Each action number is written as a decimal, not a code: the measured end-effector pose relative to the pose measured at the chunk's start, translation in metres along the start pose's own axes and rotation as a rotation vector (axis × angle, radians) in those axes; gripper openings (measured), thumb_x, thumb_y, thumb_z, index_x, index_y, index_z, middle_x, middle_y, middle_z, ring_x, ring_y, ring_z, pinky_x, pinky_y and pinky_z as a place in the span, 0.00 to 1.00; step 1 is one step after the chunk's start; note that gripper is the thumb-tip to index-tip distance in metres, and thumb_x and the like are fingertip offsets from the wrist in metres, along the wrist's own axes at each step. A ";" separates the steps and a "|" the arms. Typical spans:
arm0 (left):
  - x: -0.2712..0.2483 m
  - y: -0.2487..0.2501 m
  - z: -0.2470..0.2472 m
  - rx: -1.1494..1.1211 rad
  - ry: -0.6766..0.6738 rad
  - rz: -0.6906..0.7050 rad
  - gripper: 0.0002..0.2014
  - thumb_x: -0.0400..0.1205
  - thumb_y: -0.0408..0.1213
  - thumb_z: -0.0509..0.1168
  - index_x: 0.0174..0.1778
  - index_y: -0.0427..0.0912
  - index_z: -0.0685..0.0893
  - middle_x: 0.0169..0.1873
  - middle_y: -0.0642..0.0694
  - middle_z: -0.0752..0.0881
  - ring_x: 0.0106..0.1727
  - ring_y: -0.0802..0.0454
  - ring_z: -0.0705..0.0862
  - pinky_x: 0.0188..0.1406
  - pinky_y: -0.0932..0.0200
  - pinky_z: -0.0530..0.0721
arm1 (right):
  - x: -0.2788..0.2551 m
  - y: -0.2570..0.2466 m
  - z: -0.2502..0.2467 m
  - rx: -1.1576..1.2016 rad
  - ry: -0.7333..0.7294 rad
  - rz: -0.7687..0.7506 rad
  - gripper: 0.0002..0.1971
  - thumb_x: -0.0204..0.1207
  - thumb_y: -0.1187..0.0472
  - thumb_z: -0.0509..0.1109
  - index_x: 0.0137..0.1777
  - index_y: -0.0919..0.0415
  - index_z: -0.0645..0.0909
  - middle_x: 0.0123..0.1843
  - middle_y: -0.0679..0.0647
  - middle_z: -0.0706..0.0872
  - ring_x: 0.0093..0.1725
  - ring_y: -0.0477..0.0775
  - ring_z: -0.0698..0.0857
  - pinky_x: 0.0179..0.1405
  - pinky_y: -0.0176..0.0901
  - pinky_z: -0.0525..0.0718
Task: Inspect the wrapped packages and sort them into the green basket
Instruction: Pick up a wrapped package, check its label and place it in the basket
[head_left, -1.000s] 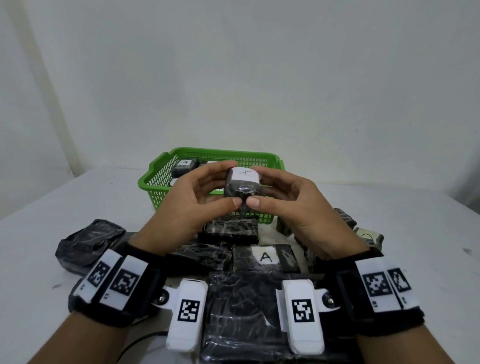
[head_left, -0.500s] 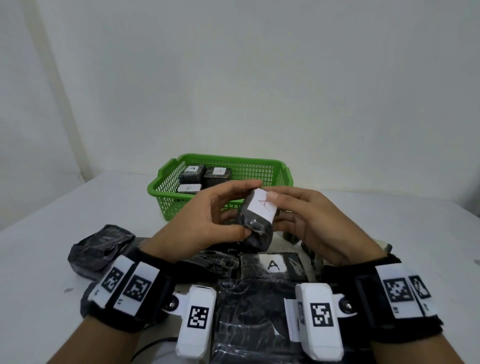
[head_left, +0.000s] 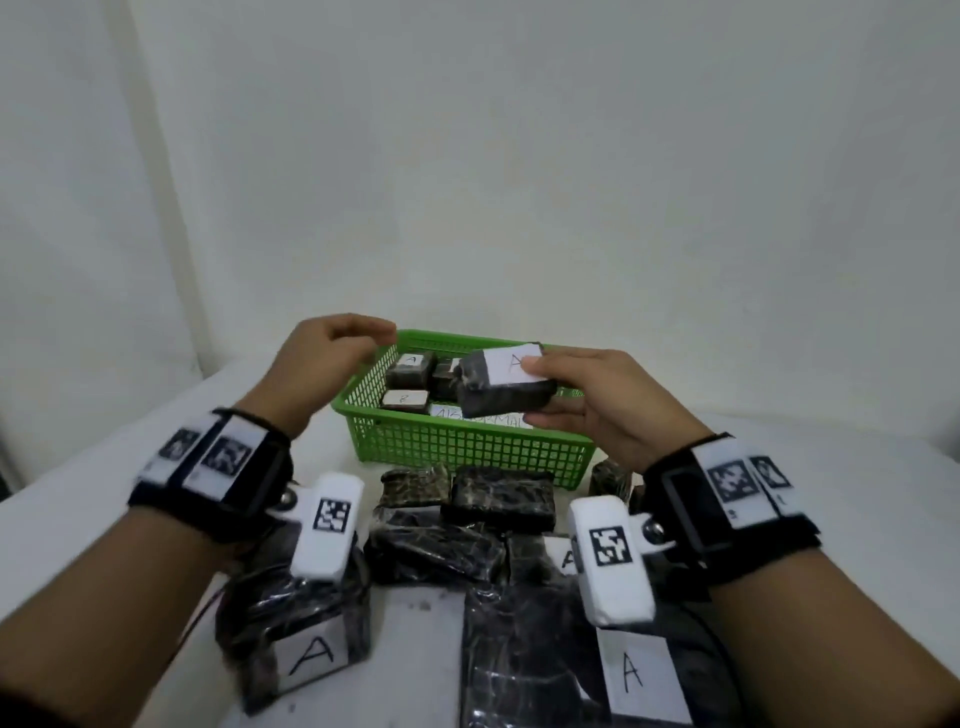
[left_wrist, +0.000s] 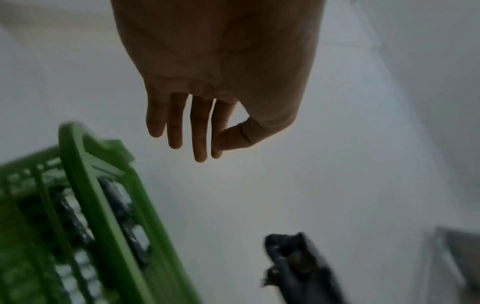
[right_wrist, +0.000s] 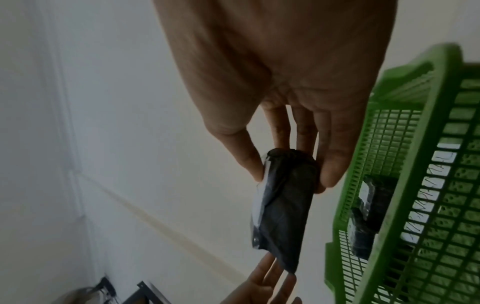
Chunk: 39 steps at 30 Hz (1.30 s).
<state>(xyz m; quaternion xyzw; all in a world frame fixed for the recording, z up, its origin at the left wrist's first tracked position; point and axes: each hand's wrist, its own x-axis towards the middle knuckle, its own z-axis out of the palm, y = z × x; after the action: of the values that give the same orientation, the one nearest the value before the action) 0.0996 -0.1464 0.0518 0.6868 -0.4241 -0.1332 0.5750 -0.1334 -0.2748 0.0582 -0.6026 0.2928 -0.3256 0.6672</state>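
My right hand (head_left: 540, 387) pinches a black wrapped package (head_left: 501, 384) with a white "A" label, thumb on top and fingers beneath, and holds it above the green basket (head_left: 467, 447). In the right wrist view the same package (right_wrist: 283, 207) hangs from thumb and fingers next to the basket (right_wrist: 405, 185). My left hand (head_left: 332, 358) is empty and hovers by the basket's left rim, fingers loosely curled. Its fingers (left_wrist: 200, 131) hang relaxed in the left wrist view, beside the basket (left_wrist: 98, 205). Three labelled packages (head_left: 413, 366) lie in the basket.
Several black wrapped packages (head_left: 498, 496) lie on the white table in front of the basket, some with "A" labels (head_left: 311, 657). A large flat one (head_left: 540, 670) sits near the front edge. A paper tag with handwriting (head_left: 483, 415) lies in the basket. A white wall stands behind.
My left hand let go of the package and moved left and away. My right hand carried the package forward, over the basket. The head view tilted closer to the table.
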 end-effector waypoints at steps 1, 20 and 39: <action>0.015 -0.005 -0.005 0.084 0.027 -0.033 0.16 0.82 0.25 0.64 0.57 0.45 0.91 0.58 0.48 0.92 0.60 0.49 0.88 0.72 0.47 0.82 | 0.010 0.001 0.008 -0.033 0.014 -0.001 0.16 0.80 0.67 0.77 0.65 0.74 0.86 0.55 0.62 0.91 0.44 0.60 0.92 0.47 0.47 0.94; 0.103 -0.096 0.022 0.503 -0.150 -0.318 0.21 0.89 0.33 0.56 0.79 0.32 0.68 0.71 0.28 0.80 0.70 0.31 0.81 0.64 0.46 0.79 | 0.153 0.054 0.098 -1.061 -0.081 0.307 0.15 0.82 0.48 0.76 0.59 0.60 0.92 0.48 0.50 0.93 0.49 0.47 0.92 0.41 0.37 0.88; 0.105 -0.087 0.017 0.543 -0.214 -0.331 0.13 0.89 0.30 0.57 0.69 0.30 0.74 0.63 0.32 0.83 0.57 0.36 0.85 0.43 0.52 0.79 | 0.175 0.071 0.113 -1.078 -0.139 0.315 0.17 0.88 0.51 0.70 0.69 0.61 0.88 0.71 0.56 0.89 0.66 0.56 0.88 0.75 0.51 0.83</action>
<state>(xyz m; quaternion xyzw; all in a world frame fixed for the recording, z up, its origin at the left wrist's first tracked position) 0.1891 -0.2370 -0.0002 0.8566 -0.3850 -0.1783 0.2937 0.0686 -0.3386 -0.0001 -0.8270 0.4596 0.0138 0.3234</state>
